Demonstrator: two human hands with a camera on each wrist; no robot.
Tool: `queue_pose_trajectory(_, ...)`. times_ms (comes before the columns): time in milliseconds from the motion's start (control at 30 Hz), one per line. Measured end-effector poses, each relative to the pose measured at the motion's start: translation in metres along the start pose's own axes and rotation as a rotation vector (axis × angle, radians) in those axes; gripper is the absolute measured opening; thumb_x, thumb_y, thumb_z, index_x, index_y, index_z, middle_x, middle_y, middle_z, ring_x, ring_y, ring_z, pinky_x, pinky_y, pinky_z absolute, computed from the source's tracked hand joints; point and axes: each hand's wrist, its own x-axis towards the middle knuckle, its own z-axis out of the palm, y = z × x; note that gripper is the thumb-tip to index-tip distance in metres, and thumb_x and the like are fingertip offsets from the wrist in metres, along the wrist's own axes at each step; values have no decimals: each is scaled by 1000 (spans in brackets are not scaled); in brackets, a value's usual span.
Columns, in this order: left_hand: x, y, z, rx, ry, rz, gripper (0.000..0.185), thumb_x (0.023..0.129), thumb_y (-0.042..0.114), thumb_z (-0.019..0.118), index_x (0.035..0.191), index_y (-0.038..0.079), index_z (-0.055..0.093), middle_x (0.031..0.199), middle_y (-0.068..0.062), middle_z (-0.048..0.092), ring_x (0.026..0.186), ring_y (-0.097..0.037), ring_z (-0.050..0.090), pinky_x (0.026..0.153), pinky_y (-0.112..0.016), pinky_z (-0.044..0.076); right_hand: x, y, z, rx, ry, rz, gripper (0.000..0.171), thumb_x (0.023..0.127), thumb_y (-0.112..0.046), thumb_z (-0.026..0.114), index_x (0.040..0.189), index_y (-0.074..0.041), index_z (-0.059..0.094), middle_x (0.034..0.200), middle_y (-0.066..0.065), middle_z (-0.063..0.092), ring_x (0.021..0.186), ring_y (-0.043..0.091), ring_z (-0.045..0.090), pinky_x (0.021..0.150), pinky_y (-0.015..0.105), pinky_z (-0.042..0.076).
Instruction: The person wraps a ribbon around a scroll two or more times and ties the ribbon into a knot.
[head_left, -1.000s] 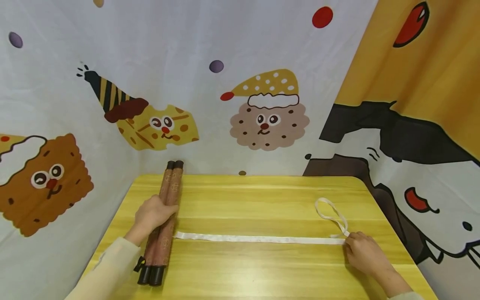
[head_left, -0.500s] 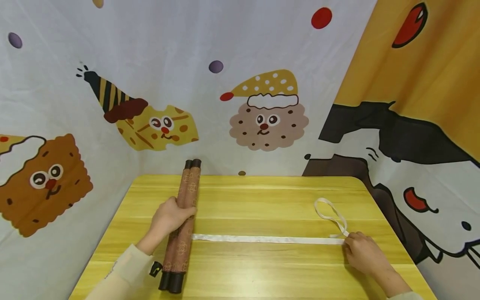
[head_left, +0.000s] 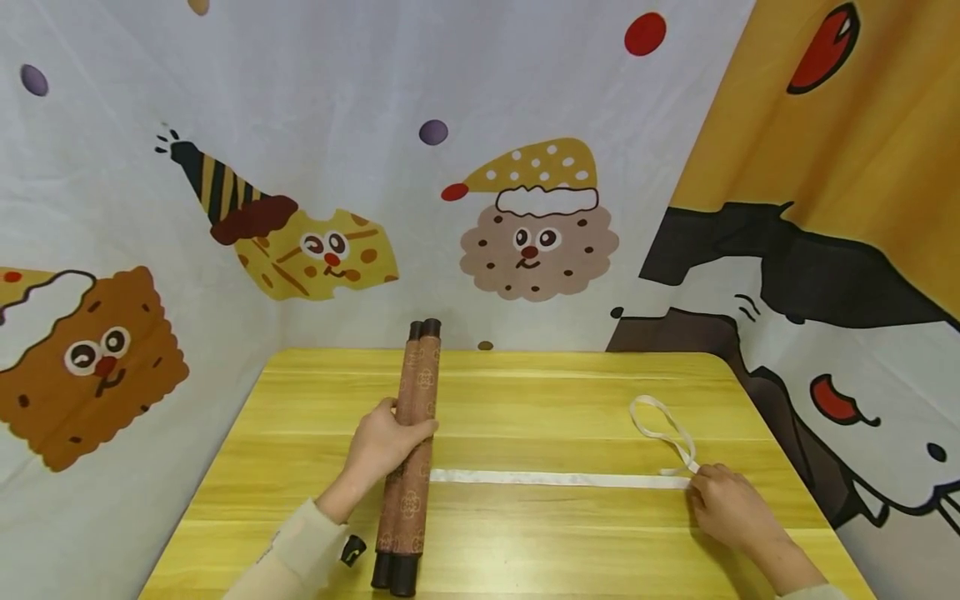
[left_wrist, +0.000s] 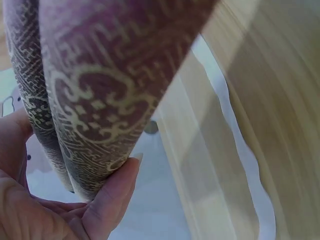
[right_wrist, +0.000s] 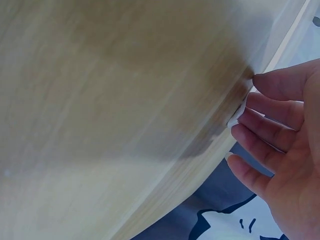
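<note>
My left hand [head_left: 378,446] grips a rolled scroll [head_left: 409,504] at mid-length, thumb on its right side. The scroll is two parallel rolls in brown patterned cloth with black end caps. In the left wrist view, the hand [left_wrist: 107,205] holds the rolls [left_wrist: 100,100] between thumb and fingers. A white ribbon [head_left: 555,478] runs along the table from the scroll to my right hand [head_left: 731,504]; its left end is hidden. The right hand pinches the ribbon near a loose loop [head_left: 651,402]. In the right wrist view, a bit of ribbon [right_wrist: 237,114] shows at the fingertips.
The wooden table [head_left: 540,542] has rounded far corners. Behind and beside it hang curtains [head_left: 420,67] printed with cartoon snacks and a cat. A small black piece [head_left: 352,550] with a yellow mark is beside the left sleeve; what it is cannot be told.
My left hand has carried the scroll rightward along the ribbon, so less ribbon shows between the scroll and the right hand. My right hand has stayed in place.
</note>
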Motion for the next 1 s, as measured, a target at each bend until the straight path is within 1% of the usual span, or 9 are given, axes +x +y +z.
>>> queue_pose_trajectory(100,-2,4,11,-31,-4,12,92,87,49,81,147,-10,45,110,-22,70,78,-24,71,60,-39,61,0,0,0,-3,-4,0,21,76,-2,81,74,-16,66,76,-10,54,71,15,54,61,40,49)
queue_pose_trajectory(267,-5,8,29,-70,-26,22,91,86,49,82,147,-9,46,104,-19,70,75,-22,71,58,-38,60,1,0,-1,3,-21,-8,23,76,-2,83,75,-17,65,76,-10,53,71,15,54,61,40,49)
queue_pose_trajectory(333,-6,10,36,-79,-39,27,92,86,50,82,148,-9,45,103,-18,70,74,-22,71,58,-38,60,1,0,-2,4,-25,-7,22,77,-2,83,75,-16,66,76,-9,53,70,15,54,60,40,49)
queue_pose_trajectory(533,-10,14,58,-95,-79,42,96,86,51,82,150,-8,42,104,-18,69,75,-22,71,58,-38,60,3,-1,-5,-8,1,-24,22,76,0,83,75,-15,67,75,-9,52,66,13,52,58,38,47)
queue_pose_trajectory(700,-12,17,77,-129,-117,36,98,87,50,82,152,-9,37,105,-18,68,77,-22,71,59,-38,60,3,-1,-5,-14,-17,-16,21,77,-2,82,74,-15,66,73,-9,51,64,12,50,57,39,45)
queue_pose_trajectory(800,-13,21,89,-147,-127,30,92,86,47,82,147,-9,40,100,-16,68,74,-22,70,58,-38,60,3,-1,-4,-12,-26,-13,20,77,-2,83,75,-15,67,73,-9,51,64,12,50,57,39,45)
queue_pose_trajectory(1000,-13,27,108,-140,-131,17,79,83,44,84,131,-8,50,93,-14,66,71,-23,69,56,-38,60,3,-1,-4,-11,-29,-16,21,77,-2,83,74,-15,66,74,-9,50,65,12,50,57,39,46)
